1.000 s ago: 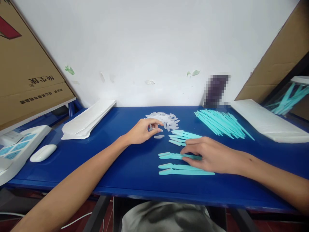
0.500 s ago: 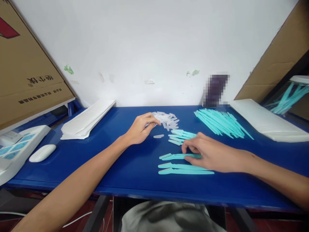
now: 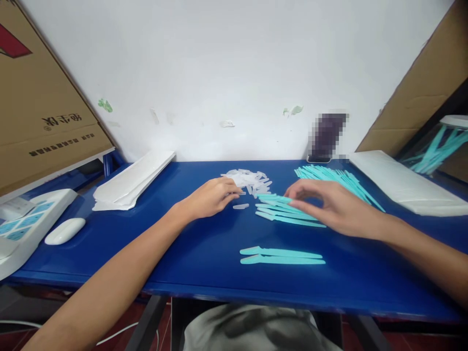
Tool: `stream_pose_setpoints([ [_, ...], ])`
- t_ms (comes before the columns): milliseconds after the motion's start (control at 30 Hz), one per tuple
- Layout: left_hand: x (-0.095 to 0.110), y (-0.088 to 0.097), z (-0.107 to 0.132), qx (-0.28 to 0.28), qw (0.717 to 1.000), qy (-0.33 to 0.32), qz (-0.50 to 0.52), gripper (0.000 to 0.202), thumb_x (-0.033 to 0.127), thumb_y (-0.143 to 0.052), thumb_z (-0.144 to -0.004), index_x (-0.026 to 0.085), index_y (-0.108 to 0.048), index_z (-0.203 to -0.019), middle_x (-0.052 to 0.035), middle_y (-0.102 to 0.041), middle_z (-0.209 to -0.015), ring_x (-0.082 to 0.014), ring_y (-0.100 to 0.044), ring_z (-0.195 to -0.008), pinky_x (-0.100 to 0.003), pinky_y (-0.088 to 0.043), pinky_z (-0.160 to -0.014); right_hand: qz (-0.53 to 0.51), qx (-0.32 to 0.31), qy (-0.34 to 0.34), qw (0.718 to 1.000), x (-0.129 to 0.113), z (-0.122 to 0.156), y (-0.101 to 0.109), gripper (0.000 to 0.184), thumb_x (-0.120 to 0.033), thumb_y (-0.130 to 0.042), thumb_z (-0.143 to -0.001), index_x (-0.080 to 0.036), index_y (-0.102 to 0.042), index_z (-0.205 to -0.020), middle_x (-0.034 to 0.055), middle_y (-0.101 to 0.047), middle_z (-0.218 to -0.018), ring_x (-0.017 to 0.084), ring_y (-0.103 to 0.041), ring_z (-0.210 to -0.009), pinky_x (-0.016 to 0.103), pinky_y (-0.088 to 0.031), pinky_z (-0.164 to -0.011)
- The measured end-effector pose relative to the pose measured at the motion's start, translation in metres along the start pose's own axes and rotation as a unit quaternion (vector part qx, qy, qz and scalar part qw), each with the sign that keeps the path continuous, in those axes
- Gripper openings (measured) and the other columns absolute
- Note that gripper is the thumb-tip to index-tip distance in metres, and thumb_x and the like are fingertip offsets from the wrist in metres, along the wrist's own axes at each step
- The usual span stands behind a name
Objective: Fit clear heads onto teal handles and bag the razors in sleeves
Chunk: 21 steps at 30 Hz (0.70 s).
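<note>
My right hand (image 3: 321, 202) pinches a teal eyebrow razor (image 3: 278, 198) between thumb and index finger, just over a row of teal eyebrow razors (image 3: 288, 219) lying side by side. How many it grips is unclear. My left hand (image 3: 214, 197) is closed at the fingertips on a small clear plastic blade cap (image 3: 242, 193), only its end showing. Right beyond these fingers is a heap of clear blade caps (image 3: 252, 180). A single loose cap (image 3: 241, 206) lies near the left fingertips. Closer to me, two eyebrow razors (image 3: 281, 260) rest parallel.
Behind my right hand is a large pile of teal razors (image 3: 347, 183). White sleeves (image 3: 133, 180) lie at left, a white padded pack (image 3: 405, 183) at right. A white mouse (image 3: 65, 231), a power strip (image 3: 40, 219) and cardboard boxes (image 3: 54, 97) flank the blue table (image 3: 183, 263).
My right hand has moved away from me, from the nearer razors up to the row. The razors it was touching have left their spot. My left hand has shifted slightly back.
</note>
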State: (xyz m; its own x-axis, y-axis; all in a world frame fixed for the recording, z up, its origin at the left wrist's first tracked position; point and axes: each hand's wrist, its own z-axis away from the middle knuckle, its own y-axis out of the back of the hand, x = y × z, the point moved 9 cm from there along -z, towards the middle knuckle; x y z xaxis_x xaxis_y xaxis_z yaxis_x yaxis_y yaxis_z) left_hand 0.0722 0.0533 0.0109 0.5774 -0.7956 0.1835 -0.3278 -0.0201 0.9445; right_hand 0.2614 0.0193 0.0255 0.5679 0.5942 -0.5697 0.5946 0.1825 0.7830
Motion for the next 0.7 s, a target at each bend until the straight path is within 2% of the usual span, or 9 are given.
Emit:
stream_pose_setpoints([
  [67,-0.004,-0.002,0.0,-0.009,0.999,0.021,0.022,0.024,0.023,-0.055,-0.099,0.017,-0.063,-0.121,-0.0051,-0.073,-0.096,-0.019,-0.067,-0.088,-0.03,-0.049,-0.078,-0.07,0.024,-0.031,0.997,0.013,-0.001,0.005,0.024,-0.047,-0.054,-0.096,-0.023,-0.057,-0.101,0.0076,-0.07,-0.095,0.023,-0.066,-0.091,0.035,-0.051,-0.077],
  [167,0.0,-0.003,0.0,-0.013,1.0,-0.003,0.008,0.018,0.02,-0.052,-0.099,0.017,-0.066,-0.11,-0.0042,-0.073,-0.094,-0.0183,-0.067,-0.084,-0.029,-0.048,-0.075,-0.121,0.037,-0.04,0.991,0.022,-0.003,0.003,0.026,-0.048,-0.046,-0.1,-0.023,-0.051,-0.105,0.0064,-0.067,-0.089,0.021,-0.063,-0.084,0.034,-0.051,-0.075],
  [233,0.007,-0.005,0.001,-0.019,0.999,-0.041,-0.019,0.023,0.019,-0.047,-0.1,0.017,-0.07,-0.103,-0.006,-0.074,-0.097,-0.0196,-0.067,-0.088,-0.031,-0.048,-0.079,-0.091,0.042,-0.045,0.994,0.024,-0.004,0.002,0.028,-0.048,-0.042,-0.101,-0.023,-0.05,-0.111,0.0043,-0.064,-0.085,0.018,-0.058,-0.075,0.033,-0.049,-0.07],
  [333,0.014,-0.006,0.002,-0.022,0.996,-0.067,-0.044,0.026,0.018,-0.048,-0.099,0.017,-0.073,-0.106,-0.0079,-0.074,-0.099,-0.0207,-0.067,-0.09,-0.033,-0.049,-0.081,-0.009,0.041,-0.082,0.996,0.03,-0.004,0.001,0.035,-0.048,-0.036,-0.102,-0.022,-0.049,-0.121,0.0012,-0.057,-0.078,0.017,-0.05,-0.065,0.03,-0.043,-0.06],
  [433,0.018,-0.006,0.002,-0.031,0.996,-0.068,-0.057,0.025,0.029,-0.055,-0.096,0.016,-0.075,-0.105,-0.009,-0.074,-0.095,-0.0212,-0.067,-0.085,-0.033,-0.049,-0.079,0.054,0.036,-0.108,0.992,0.034,-0.003,0.003,0.04,-0.051,-0.033,-0.102,-0.021,-0.052,-0.121,0.0014,-0.058,-0.078,0.017,-0.05,-0.063,0.03,-0.041,-0.057],
  [533,0.019,-0.008,0.002,-0.047,0.995,-0.07,-0.057,0.028,0.035,-0.058,-0.097,0.015,-0.075,-0.107,-0.0094,-0.074,-0.095,-0.0215,-0.067,-0.087,-0.033,-0.049,-0.08,0.085,0.029,-0.099,0.991,0.035,-0.004,0.005,0.039,-0.052,-0.04,-0.099,-0.021,-0.055,-0.119,0.0055,-0.066,-0.093,0.018,-0.057,-0.071,0.031,-0.044,-0.064],
  [633,0.019,-0.012,0.002,-0.054,0.994,-0.076,-0.061,0.025,0.027,-0.052,-0.1,0.016,-0.074,-0.107,-0.0094,-0.073,-0.098,-0.0208,-0.066,-0.091,-0.032,-0.049,-0.083,0.095,0.006,-0.072,0.993,0.034,-0.005,0.001,0.038,-0.052,-0.044,-0.098,-0.02,-0.06,-0.114,0.0085,-0.069,-0.106,0.022,-0.063,-0.087,0.032,-0.046,-0.071],
  [700,0.018,-0.015,0.001,-0.057,0.992,-0.082,-0.078,0.027,0.022,-0.048,-0.101,0.017,-0.074,-0.107,-0.0095,-0.072,-0.098,-0.0206,-0.065,-0.093,-0.031,-0.048,-0.084,0.102,-0.012,-0.063,0.993,0.034,-0.007,-0.003,0.041,-0.051,-0.041,-0.1,-0.02,-0.063,-0.111,0.0087,-0.072,-0.105,0.023,-0.065,-0.089,0.033,-0.047,-0.072],
])
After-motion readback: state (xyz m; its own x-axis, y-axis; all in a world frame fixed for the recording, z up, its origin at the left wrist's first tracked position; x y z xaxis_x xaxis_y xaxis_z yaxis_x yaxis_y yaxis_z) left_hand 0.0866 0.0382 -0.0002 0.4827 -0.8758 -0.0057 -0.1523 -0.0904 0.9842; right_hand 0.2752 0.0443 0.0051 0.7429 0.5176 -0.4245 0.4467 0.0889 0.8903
